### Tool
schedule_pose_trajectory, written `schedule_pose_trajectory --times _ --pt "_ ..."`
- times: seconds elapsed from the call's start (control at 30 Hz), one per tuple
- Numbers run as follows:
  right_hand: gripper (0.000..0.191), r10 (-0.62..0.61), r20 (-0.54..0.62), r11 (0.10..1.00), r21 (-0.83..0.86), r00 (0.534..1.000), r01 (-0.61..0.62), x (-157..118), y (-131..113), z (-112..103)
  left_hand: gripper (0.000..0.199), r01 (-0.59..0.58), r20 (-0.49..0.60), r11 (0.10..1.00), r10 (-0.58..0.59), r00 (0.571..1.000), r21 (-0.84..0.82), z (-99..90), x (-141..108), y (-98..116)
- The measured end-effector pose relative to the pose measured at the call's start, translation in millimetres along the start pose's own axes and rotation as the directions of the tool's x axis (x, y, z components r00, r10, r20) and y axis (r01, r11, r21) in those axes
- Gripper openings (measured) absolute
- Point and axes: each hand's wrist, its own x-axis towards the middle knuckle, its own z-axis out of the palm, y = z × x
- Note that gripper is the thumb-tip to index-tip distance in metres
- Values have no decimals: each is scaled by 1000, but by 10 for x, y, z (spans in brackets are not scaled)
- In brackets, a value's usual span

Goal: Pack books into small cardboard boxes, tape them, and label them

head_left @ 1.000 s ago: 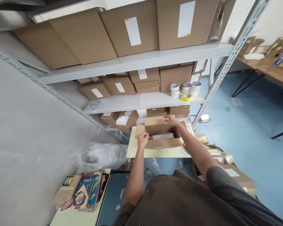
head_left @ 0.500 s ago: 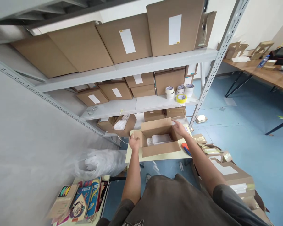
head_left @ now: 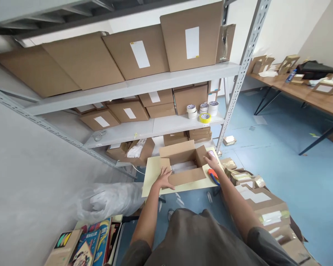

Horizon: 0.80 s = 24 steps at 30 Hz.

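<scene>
An open cardboard box (head_left: 183, 178) stands on a small pale yellow table (head_left: 150, 173), its flaps folded outward. White paper or flat white items (head_left: 183, 167) lie inside. My left hand (head_left: 164, 178) rests with spread fingers on the near left corner, across the left and near flaps. At the right flap (head_left: 201, 155) is my right hand (head_left: 211, 161), its fingers stretched out against the flap's outer edge. An orange and blue tool (head_left: 213, 176) lies close to my right wrist. Just beyond that hand is a flat, phone-like object (head_left: 212, 153), partly covered.
A metal shelf (head_left: 144, 129) with boxes and tape rolls (head_left: 205, 118) rises behind the table. Flattened cardboard (head_left: 262, 199) is piled at right. A plastic-wrapped bundle (head_left: 111, 201) and books (head_left: 91, 240) stand at left. A wooden table (head_left: 302, 88) is farther right.
My left hand has moved from the left flap's outer edge onto the near left corner, fingers spreading. The right hand has come down the right flap. The camera view has shifted slightly.
</scene>
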Motion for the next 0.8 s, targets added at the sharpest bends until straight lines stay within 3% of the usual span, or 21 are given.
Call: schedule_pose_trajectory --times 0.1,0.2,0.3,0.4,0.47,0.6,0.67,0.73,0.8 --pt "75 0 180 988 151 984 -28 -99 -118 164 140 -27 4 999 27 1000 38 -48 4 1" --pt "71 -11 355 986 157 935 -48 -152 -177 223 136 -37 -4 999 37 999 -35 -148 -24 -5" --pt "64 8 449 996 77 893 -47 -151 -186 153 120 9 9 984 -7 1000 -175 -286 -60 -27" --pt "61 3 509 993 99 861 -62 -128 -173 81 102 69 -36 939 -86 996 -336 -409 -54 -36" --pt "63 -8 453 983 169 891 -77 -112 -158 115 98 64 -106 903 -120 987 -424 -443 -12 -19" --pt "68 15 107 980 194 994 -36 -75 -103 393 101 8 -334 850 -216 918 -527 -365 118 60" --pt "65 2 -43 998 66 999 0 -59 -48 546 104 16 -453 884 -255 854 -466 -289 172 107" --pt "64 -42 -111 995 -97 993 31 -49 33 655 110 77 -535 937 -260 804 -341 -233 218 156" --pt "71 -43 -121 976 -217 992 16 -41 130 716 118 171 -549 965 -255 796 -201 -232 279 206"
